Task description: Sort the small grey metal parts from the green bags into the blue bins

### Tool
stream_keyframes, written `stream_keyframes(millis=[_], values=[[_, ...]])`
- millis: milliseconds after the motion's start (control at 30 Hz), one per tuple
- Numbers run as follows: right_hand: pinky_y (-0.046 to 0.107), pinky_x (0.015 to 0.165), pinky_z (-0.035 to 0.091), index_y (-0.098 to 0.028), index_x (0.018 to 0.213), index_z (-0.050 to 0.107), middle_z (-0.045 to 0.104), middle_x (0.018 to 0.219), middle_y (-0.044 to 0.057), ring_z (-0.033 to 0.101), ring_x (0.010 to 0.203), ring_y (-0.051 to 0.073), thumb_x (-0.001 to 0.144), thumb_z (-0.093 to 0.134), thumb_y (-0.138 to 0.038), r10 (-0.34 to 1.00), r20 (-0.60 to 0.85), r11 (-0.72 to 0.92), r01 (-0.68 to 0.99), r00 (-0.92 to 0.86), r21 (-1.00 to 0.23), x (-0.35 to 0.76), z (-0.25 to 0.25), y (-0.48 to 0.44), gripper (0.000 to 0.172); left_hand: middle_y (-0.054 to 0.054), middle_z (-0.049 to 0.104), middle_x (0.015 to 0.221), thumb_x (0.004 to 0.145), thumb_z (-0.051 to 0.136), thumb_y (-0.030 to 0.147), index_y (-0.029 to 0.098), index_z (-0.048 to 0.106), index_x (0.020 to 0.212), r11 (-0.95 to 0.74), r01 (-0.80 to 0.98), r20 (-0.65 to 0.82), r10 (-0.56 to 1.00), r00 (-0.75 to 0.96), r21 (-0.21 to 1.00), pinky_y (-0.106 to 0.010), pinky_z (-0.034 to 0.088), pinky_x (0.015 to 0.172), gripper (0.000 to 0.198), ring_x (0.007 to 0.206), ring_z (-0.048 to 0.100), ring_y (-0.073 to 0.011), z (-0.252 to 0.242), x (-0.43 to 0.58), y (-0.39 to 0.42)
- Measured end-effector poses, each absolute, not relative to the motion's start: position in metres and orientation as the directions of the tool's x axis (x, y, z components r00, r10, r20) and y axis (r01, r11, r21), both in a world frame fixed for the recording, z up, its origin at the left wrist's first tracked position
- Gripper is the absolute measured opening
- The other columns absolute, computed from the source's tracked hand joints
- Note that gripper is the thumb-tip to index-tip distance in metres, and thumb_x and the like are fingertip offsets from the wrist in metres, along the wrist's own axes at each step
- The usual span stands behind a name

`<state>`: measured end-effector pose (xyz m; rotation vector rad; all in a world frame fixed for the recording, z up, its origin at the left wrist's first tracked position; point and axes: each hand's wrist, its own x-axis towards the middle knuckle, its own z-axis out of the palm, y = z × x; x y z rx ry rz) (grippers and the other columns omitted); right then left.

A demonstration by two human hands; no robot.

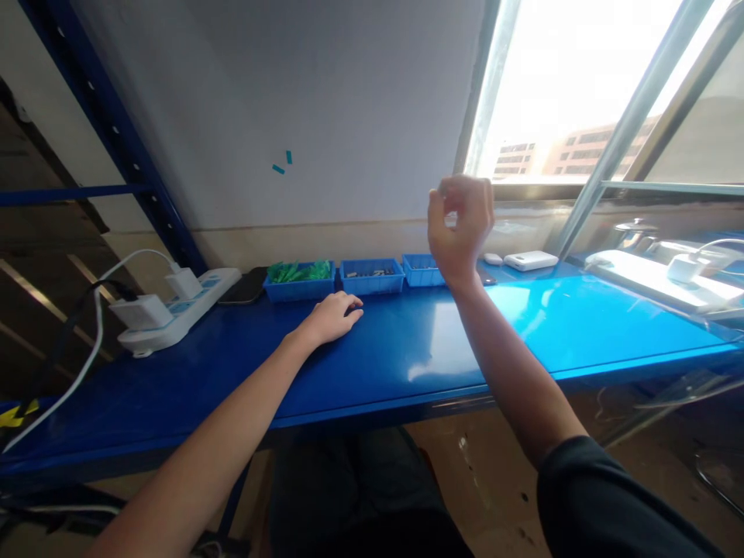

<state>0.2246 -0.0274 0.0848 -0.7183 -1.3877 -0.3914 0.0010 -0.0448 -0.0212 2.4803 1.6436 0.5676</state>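
Observation:
My left hand [334,316] rests on the blue bench top [407,341], fingers curled down over something small and dark that I cannot make out, just in front of the middle blue bin [372,277]. My right hand [460,225] is raised above the bench, fingers bent into a loose pinch, nothing visible in them. A blue bin with green parts [299,279] stands to the left. A third blue bin [421,270] sits behind my right wrist.
A white power strip [174,310] with plugged chargers lies at the left, a dark phone [244,288] beside it. White power banks [530,260] sit near the window. Blue shelving uprights [116,128] stand left; a white device [656,275] lies right.

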Motion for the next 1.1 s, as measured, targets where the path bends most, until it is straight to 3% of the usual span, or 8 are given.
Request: stream_keyframes(millis=[100, 200, 333, 467, 600, 867, 967, 1100], values=[[0.036, 0.083, 0.046, -0.021, 0.114, 0.054, 0.056, 0.099, 0.008, 0.057, 0.090, 0.019, 0.098, 0.035, -0.037, 0.343, 0.939, 0.668, 0.703, 0.003, -0.246, 0.213, 0.083, -0.010, 0.029, -0.009, 0.063, 0.112, 0.087, 0.047, 0.041, 0.020, 0.065, 0.111, -0.395, 0.870, 0.236, 0.913, 0.334, 0.296, -0.037, 0.046, 0.093, 0.036, 0.106, 0.059, -0.0250, -0.020, 0.000, -0.045], [0.041, 0.088, 0.044, -0.022, 0.120, 0.056, 0.061, 0.105, 0.010, 0.060, 0.097, 0.024, 0.092, 0.045, -0.047, 0.685, 0.663, 0.537, 0.825, -0.303, -0.178, 0.213, 0.060, 0.008, 0.039, -0.009, 0.063, 0.108, 0.087, 0.048, 0.039, 0.019, 0.066, 0.109, -0.397, 0.868, 0.254, 0.910, 0.328, 0.300, -0.037, 0.047, 0.092, 0.035, 0.103, 0.060, -0.0246, -0.019, -0.002, -0.046], [0.042, 0.089, 0.044, -0.017, 0.120, 0.059, 0.062, 0.116, 0.018, 0.060, 0.106, 0.031, 0.091, 0.042, -0.053, 0.911, 0.412, 0.133, 0.965, -0.030, -0.224, 0.234, 0.035, 0.025, 0.050, -0.008, 0.058, 0.111, 0.087, 0.048, 0.039, 0.019, 0.064, 0.110, -0.410, 0.837, 0.323, 0.898, 0.300, 0.362, -0.034, 0.050, 0.088, 0.034, 0.091, 0.062, -0.0201, -0.020, -0.001, -0.047], [0.042, 0.089, 0.044, -0.011, 0.114, 0.063, 0.063, 0.116, 0.022, 0.059, 0.110, 0.033, 0.089, 0.033, -0.065, 0.976, 0.206, -0.008, 0.962, 0.067, -0.274, 0.249, 0.019, 0.037, 0.068, -0.010, 0.045, 0.131, 0.088, 0.048, 0.038, 0.020, 0.054, 0.126, -0.394, 0.847, 0.442, 0.870, 0.218, 0.358, -0.034, 0.049, 0.090, 0.043, 0.087, 0.063, -0.0178, -0.020, 0.017, -0.039], [0.039, 0.086, 0.046, -0.011, 0.105, 0.069, 0.068, 0.105, 0.021, 0.063, 0.103, 0.031, 0.090, 0.022, -0.067, 0.975, 0.188, -0.043, 0.927, 0.120, -0.373, 0.255, 0.011, 0.045, 0.074, -0.014, 0.044, 0.134, 0.087, 0.051, 0.043, 0.017, 0.044, 0.133, -0.356, 0.863, 0.397, 0.895, 0.204, 0.359, -0.039, 0.043, 0.100, 0.053, 0.112, 0.056, -0.0271, -0.019, 0.049, -0.016], [0.035, 0.081, 0.047, -0.018, 0.074, 0.071, 0.071, 0.087, 0.013, 0.065, 0.095, 0.029, 0.086, 0.042, -0.048, 0.918, 0.330, -0.072, 0.910, 0.221, -0.408, 0.307, -0.001, 0.050, 0.044, -0.014, 0.052, 0.113, 0.091, 0.039, 0.053, 0.017, 0.059, 0.097, -0.229, 0.824, 0.461, 0.886, -0.043, 0.518, -0.041, 0.037, 0.105, 0.042, 0.116, 0.053, -0.0269, -0.022, 0.045, -0.009], [0.035, 0.082, 0.047, -0.018, 0.091, 0.070, 0.070, 0.094, 0.013, 0.064, 0.098, 0.028, 0.080, 0.049, -0.048, 0.921, 0.314, -0.053, 0.873, 0.230, -0.484, 0.313, -0.006, 0.048, 0.038, -0.014, 0.041, 0.129, 0.089, 0.039, 0.058, 0.018, 0.060, 0.095, -0.203, 0.791, 0.441, 0.893, -0.093, 0.577, -0.041, 0.031, 0.111, 0.046, 0.130, 0.042, -0.0282, -0.017, 0.040, -0.024], [0.039, 0.085, 0.048, -0.009, 0.129, 0.047, 0.063, 0.114, 0.021, 0.061, 0.104, 0.032, 0.075, 0.054, -0.050, 0.904, 0.237, -0.143, 0.775, 0.355, -0.615, 0.305, -0.011, 0.045, 0.068, -0.013, 0.020, 0.150, 0.080, 0.050, 0.067, 0.024, 0.053, 0.120, -0.256, 0.770, 0.345, 0.937, 0.050, 0.584, -0.042, 0.028, 0.112, 0.059, 0.140, 0.027, -0.0326, -0.004, 0.054, -0.044]])
